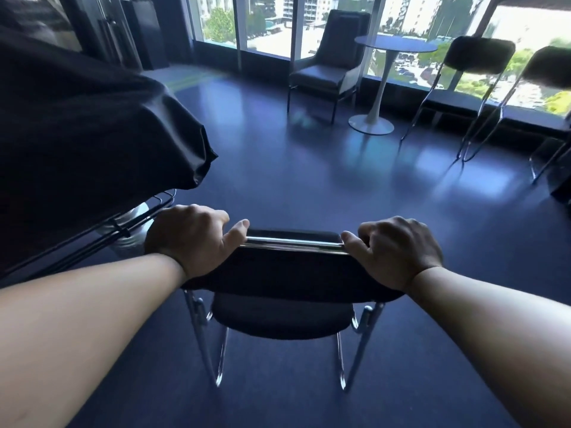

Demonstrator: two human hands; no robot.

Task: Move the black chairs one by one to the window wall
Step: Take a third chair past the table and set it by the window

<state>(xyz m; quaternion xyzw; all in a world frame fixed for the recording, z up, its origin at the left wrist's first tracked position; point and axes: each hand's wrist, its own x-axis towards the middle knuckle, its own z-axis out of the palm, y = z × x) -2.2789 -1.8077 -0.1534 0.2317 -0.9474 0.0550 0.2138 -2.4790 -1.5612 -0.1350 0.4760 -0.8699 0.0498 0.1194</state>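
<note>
A black chair (287, 273) with a chrome tube frame is right in front of me, its back toward me and its seat facing the windows. My left hand (188, 239) grips the left end of the backrest's top edge. My right hand (398, 250) grips the right end. Two more black chairs, one (479, 55) and another (553, 67), stand by the window wall (265, 23) at the far right, backs against the glass.
A grey armchair (330, 60) and a round white pedestal table (386, 50) stand by the windows ahead. A table draped in black cloth (92, 125) juts in close on my left. Open dark floor (293, 168) lies between me and the windows.
</note>
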